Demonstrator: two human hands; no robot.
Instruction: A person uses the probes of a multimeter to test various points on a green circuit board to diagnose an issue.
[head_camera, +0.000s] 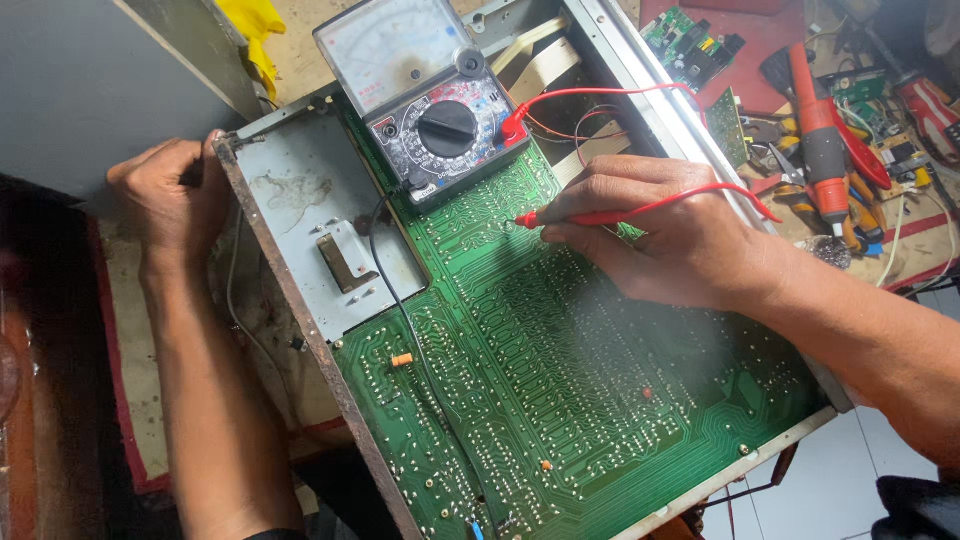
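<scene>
A large green circuit board (560, 390) lies solder side up in a metal chassis (290, 200). My right hand (660, 235) pinches a red test probe (590, 215), its tip touching the board near the upper middle. The probe's red wire loops back to an analog multimeter (425, 90) resting on the board's far end. My left hand (175, 195) grips the chassis's upper left corner; what lies under its fingers is hidden. A black wire (410, 330) runs across the board.
Right of the chassis lie red-handled tools (825, 140), pliers and small green circuit boards (690, 40) on a cluttered surface. A yellow cloth (255, 30) sits at the top left. A grey panel (80, 90) stands at the left. White tiled floor (830, 480) shows at the lower right.
</scene>
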